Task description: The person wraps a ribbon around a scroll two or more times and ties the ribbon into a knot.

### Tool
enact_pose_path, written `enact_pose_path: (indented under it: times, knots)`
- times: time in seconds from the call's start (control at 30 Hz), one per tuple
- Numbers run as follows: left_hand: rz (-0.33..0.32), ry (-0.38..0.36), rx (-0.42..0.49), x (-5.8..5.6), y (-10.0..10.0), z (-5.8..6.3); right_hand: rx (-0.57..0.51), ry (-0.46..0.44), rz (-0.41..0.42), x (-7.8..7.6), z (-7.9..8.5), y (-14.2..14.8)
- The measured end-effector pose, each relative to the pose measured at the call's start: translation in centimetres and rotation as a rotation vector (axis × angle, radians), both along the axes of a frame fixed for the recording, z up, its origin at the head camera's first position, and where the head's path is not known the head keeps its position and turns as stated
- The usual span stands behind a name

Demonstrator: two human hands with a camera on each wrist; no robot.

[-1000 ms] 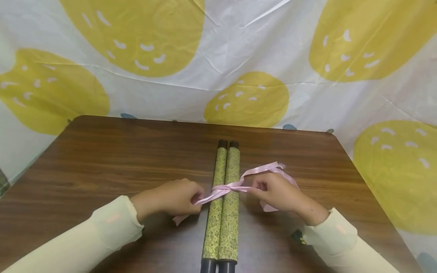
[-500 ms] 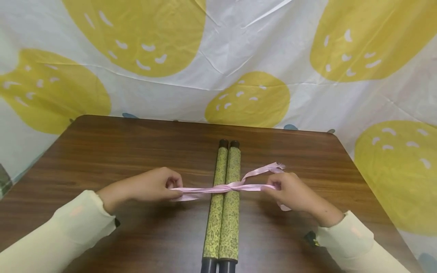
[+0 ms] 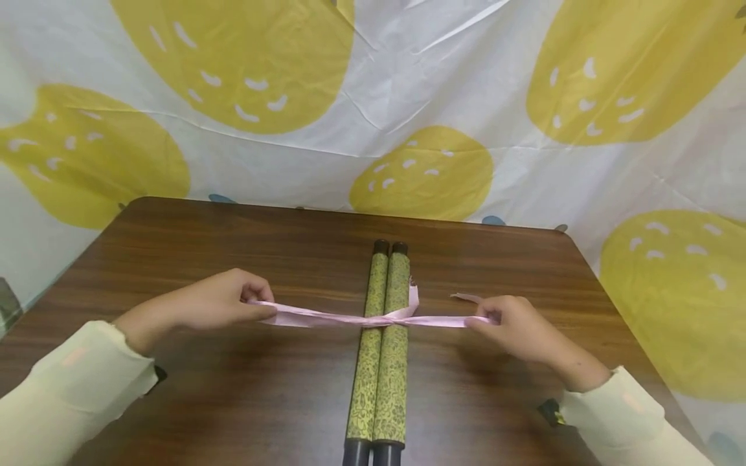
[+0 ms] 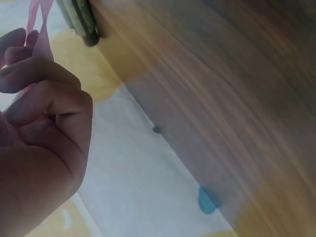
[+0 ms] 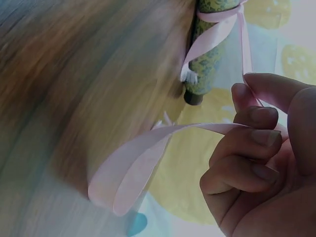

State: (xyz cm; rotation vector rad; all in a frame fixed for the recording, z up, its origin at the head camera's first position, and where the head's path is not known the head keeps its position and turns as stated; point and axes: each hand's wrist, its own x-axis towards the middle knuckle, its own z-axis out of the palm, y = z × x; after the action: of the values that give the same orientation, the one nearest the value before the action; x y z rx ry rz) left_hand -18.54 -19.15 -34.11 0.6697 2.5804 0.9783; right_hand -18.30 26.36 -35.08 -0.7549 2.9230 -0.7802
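Note:
Two green-and-gold patterned rolls [image 3: 383, 343] with black ends lie side by side on the brown wooden table [image 3: 233, 246], running away from me. A pink ribbon [image 3: 350, 318] crosses them and is knotted on top. My left hand [image 3: 256, 309] pinches the ribbon's left end, and my right hand [image 3: 482, 316] pinches its right end; the ribbon is stretched taut between them. In the right wrist view the ribbon [image 5: 158, 148] loops out from my curled fingers [image 5: 256, 143] towards the rolls [image 5: 207, 59]. The left wrist view shows my fingers [image 4: 44, 98] curled around the ribbon [image 4: 42, 34].
A white plastic sheet with big yellow spots [image 3: 419, 168] hangs behind and around the table. The table's far edge [image 3: 350, 210] and rounded right corner [image 3: 568, 236] lie close to the sheet. Bare wood stretches on both sides of the rolls.
Both hands have moved outward, left hand to the left and right hand to the right, pulling the ribbon straight and tightening the knot on the rolls. The loose loop at right has shrunk.

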Motion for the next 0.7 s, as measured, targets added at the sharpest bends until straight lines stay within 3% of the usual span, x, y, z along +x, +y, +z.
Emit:
enact_pose_path:
  times: [0.4,0.7]
  knots:
    - [0.083,0.018,0.007,-1.3,-5.1,-0.1,-0.032,-0.102,-0.039,-0.2,0.7,2.6]
    - [0.147,0.087,-0.049,-1.5,-7.0,0.4,-0.029,-0.067,-0.077,-0.3,1.6,4.6]
